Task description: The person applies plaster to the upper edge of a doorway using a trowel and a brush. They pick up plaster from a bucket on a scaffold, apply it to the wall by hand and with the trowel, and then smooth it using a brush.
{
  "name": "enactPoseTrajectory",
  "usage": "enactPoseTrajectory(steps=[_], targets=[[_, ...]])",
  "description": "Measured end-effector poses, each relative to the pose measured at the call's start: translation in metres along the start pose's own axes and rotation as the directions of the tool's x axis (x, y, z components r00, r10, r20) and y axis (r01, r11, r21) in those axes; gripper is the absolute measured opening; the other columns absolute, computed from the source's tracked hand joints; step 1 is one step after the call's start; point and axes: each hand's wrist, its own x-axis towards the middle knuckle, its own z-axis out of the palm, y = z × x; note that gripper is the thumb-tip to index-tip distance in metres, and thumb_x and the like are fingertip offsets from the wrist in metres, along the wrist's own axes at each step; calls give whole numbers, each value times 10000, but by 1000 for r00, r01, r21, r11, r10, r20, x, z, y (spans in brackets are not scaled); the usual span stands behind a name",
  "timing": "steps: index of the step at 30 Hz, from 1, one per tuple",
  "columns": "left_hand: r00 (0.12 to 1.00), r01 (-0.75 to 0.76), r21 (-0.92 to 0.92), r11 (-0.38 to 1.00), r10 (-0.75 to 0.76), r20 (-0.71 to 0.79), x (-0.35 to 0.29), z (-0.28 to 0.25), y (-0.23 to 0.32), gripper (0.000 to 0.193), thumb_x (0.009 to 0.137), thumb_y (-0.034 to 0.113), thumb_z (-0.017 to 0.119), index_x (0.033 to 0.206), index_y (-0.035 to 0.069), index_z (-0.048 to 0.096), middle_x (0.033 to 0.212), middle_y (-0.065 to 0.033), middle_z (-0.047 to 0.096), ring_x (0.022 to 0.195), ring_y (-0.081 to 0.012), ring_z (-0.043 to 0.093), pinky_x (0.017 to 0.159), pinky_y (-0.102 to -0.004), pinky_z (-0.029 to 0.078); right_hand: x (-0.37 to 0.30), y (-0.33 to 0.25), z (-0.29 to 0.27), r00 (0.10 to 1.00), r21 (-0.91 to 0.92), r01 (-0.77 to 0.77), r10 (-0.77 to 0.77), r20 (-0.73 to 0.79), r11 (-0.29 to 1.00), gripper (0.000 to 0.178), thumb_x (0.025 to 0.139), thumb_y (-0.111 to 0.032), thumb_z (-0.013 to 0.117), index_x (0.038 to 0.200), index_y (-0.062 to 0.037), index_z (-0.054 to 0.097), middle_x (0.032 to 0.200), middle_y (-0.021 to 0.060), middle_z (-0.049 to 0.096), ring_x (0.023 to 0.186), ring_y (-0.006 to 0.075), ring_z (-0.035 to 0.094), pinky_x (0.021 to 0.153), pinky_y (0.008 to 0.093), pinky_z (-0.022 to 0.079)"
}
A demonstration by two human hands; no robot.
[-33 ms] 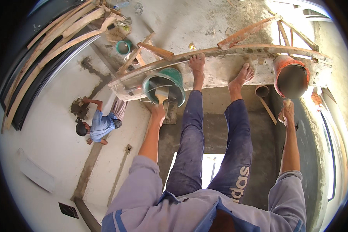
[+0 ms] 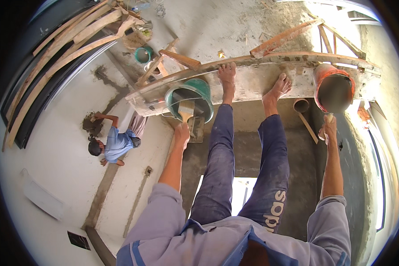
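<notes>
My left hand [image 2: 182,134] is closed round the handle of a wide, pale-bristled brush [image 2: 186,109]. The brush head is over the mouth of a green bucket [image 2: 201,91], which has a wire handle and stands by my left foot. On the right, my right hand [image 2: 328,130] has its fingers closed round a pale, handle-like end, and I cannot make out what it belongs to. Just beyond it an orange-red bucket [image 2: 318,84] is tipped toward me, with a blurred dark grey round area at its mouth. Both buckets are on the plank [image 2: 252,83] under my bare feet.
Below the plank the level drops away. A tube-like brown thing [image 2: 301,105] with a wooden stick lies beneath its right end. Wooden braces [image 2: 283,39] stand behind. At left, a co-worker [image 2: 117,144] reaches to a wall patch of wet plaster [image 2: 93,127]. Another green bucket [image 2: 142,54] sits beyond.
The view has shifted a touch, and the brush in my left hand is slightly straighter. My right hand and the buckets look the same.
</notes>
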Motion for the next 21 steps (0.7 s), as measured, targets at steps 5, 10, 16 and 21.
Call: enactPoseTrajectory(steps=[5,10,16,21], targets=[[987,-159,26,987,158,27,-95,-39,15,343,934,276,411,804,-24,517,641,-175,478,593,-338,503,602,-433,411,31,37,18,951,19,303,-301,-65,953,239,896,-290,592,950,-72,513,625,35,490,465,147,489,421,351,418],[844,-536,338,774,488,222,-148,-39,124,292,1000,242,404,934,11,569,835,-230,584,729,-444,553,648,-453,438,30,52,28,925,-207,322,-354,-138,924,339,806,-254,637,1026,-19,532,804,140,595,706,288,587,640,423,475],[300,-951,71,302,839,453,-197,84,300,200,992,194,457,1010,25,562,831,-240,603,798,-434,594,665,-480,452,-16,7,34,995,254,2,24,-101,967,557,784,-255,633,1254,-44,420,999,259,634,966,402,645,827,471,496],[-2,-998,55,-43,808,589,-208,248,361,129,965,181,519,949,60,478,685,-211,595,636,-412,620,505,-481,471,-24,-5,29,974,172,61,-21,-225,983,528,791,-247,585,1266,-58,455,1061,310,628,1046,454,603,909,493,455]])
